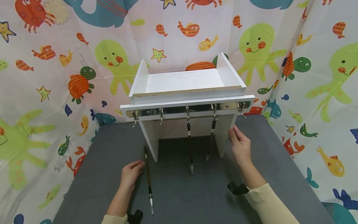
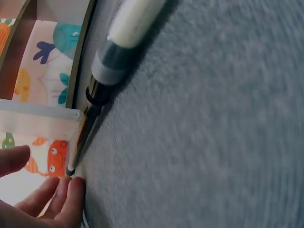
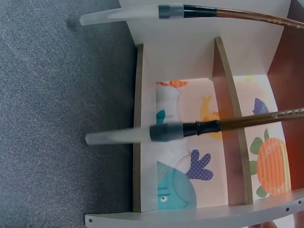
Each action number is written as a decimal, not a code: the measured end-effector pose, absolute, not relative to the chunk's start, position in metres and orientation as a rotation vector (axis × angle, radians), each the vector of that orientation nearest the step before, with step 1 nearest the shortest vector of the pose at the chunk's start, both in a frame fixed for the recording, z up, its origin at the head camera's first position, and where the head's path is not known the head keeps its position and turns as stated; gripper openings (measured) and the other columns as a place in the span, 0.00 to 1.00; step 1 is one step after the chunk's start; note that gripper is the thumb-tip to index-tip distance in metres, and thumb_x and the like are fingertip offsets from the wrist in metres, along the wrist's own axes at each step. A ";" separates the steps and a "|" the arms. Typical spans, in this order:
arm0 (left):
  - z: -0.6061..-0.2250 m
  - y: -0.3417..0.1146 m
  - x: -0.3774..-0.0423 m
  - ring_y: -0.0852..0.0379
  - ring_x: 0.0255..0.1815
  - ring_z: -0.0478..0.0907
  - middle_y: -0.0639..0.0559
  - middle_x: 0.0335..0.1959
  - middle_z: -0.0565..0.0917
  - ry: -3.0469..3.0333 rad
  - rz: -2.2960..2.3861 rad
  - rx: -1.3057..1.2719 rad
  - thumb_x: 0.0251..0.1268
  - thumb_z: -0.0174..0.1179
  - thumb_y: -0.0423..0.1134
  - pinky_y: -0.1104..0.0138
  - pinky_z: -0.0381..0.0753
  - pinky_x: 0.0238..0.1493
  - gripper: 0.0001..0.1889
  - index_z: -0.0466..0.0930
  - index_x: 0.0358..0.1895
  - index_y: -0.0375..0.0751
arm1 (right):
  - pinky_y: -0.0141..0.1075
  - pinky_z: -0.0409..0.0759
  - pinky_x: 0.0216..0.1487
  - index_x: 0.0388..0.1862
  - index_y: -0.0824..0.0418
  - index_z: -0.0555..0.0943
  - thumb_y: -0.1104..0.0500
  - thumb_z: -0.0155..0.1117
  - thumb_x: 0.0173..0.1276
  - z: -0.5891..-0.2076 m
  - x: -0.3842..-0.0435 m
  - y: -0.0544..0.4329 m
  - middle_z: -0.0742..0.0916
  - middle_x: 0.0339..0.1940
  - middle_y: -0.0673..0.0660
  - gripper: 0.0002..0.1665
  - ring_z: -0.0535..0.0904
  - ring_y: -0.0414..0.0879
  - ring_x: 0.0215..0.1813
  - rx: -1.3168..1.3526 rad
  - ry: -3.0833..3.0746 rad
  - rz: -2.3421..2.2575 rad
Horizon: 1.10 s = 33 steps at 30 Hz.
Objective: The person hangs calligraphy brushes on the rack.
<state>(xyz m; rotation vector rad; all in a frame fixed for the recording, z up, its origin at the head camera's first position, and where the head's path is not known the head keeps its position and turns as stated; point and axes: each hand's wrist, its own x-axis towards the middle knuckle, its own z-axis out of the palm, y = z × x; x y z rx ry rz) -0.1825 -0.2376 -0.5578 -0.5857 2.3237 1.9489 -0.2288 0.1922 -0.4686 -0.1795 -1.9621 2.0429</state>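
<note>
A calligraphy brush (image 1: 148,177) with a brown handle and clear cap lies on the grey cloth left of a small white shelf (image 1: 181,93). My left hand (image 1: 131,175) is beside its upper end. In the left wrist view the thumb (image 2: 14,160) stands apart from the fingers, whose tips are close to the brush's end (image 2: 70,171); contact is unclear. Two capped brushes, a middle one (image 1: 190,143) and a right one (image 1: 212,135), hang from the shelf's hooks. My right hand (image 1: 240,144) has its fingertips at the shelf's right side panel, mostly hidden in the right wrist view.
A metal hook strip (image 1: 173,109) runs along the shelf's front, with bare hooks at the left (image 1: 161,116) and right end. The grey cloth (image 1: 195,199) spreads underneath. A curtain (image 1: 56,124) printed with sea animals surrounds the back and sides.
</note>
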 end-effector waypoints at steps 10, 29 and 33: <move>-0.558 -0.218 -0.182 0.37 0.59 0.79 0.33 0.56 0.84 2.656 1.584 -0.658 0.58 0.72 0.37 0.48 0.79 0.58 0.25 0.81 0.59 0.32 | 0.33 0.73 0.64 0.72 0.55 0.73 0.51 0.59 0.76 -0.469 -0.228 0.192 0.76 0.72 0.55 0.28 0.72 0.46 0.73 -0.186 -1.935 2.058; -0.561 -0.219 -0.189 0.35 0.60 0.77 0.32 0.58 0.82 2.591 1.663 -0.718 0.56 0.68 0.28 0.47 0.79 0.58 0.22 0.82 0.57 0.31 | 0.30 0.75 0.62 0.72 0.56 0.74 0.50 0.60 0.76 -0.469 -0.228 0.192 0.77 0.71 0.55 0.28 0.74 0.45 0.72 -0.171 -1.942 2.031; -0.559 -0.225 -0.190 0.32 0.70 0.67 0.29 0.64 0.75 2.482 1.780 -0.730 0.60 0.65 0.30 0.42 0.70 0.67 0.19 0.83 0.56 0.28 | 0.31 0.75 0.63 0.72 0.56 0.74 0.50 0.60 0.76 -0.469 -0.228 0.192 0.77 0.72 0.55 0.28 0.74 0.45 0.72 -0.175 -1.934 2.046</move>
